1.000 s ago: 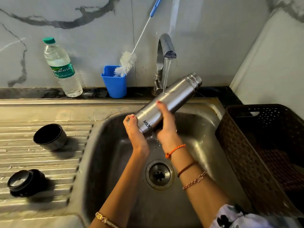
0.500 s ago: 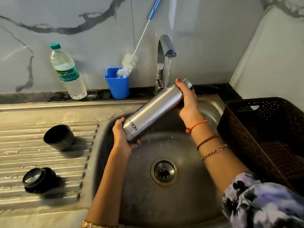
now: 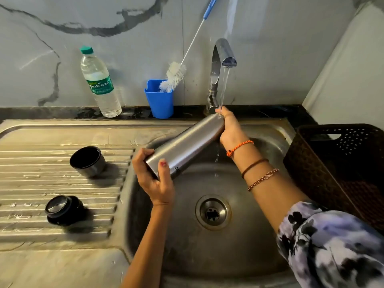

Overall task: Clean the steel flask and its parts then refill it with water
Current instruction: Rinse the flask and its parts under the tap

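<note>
The steel flask (image 3: pixel 187 143) lies tilted over the sink basin (image 3: pixel 187 256), its mouth end up and to the right under the running tap (image 3: pixel 223 59). My left hand (image 3: pixel 154 179) grips the flask's base. My right hand (image 3: pixel 229 129) wraps around the neck, hiding the mouth, and the water stream lands on it. The flask's steel cup (image 3: pixel 87 161) lies on the drainboard (image 3: pixel 52 183) to the left. Nearer me on the same board sits the black stopper lid (image 3: pixel 62 208).
A blue holder (image 3: pixel 160 100) with a long white bottle brush (image 3: pixel 176 75) stands on the back ledge. A plastic water bottle (image 3: pixel 99 84) stands left of it. A dark brown basket (image 3: pixel 340 163) sits right of the basin. The drain (image 3: pixel 213 213) is open.
My right hand slid from the flask's lower body up to its neck. The flask's base shifted left with my left hand, which now wraps it from below.
</note>
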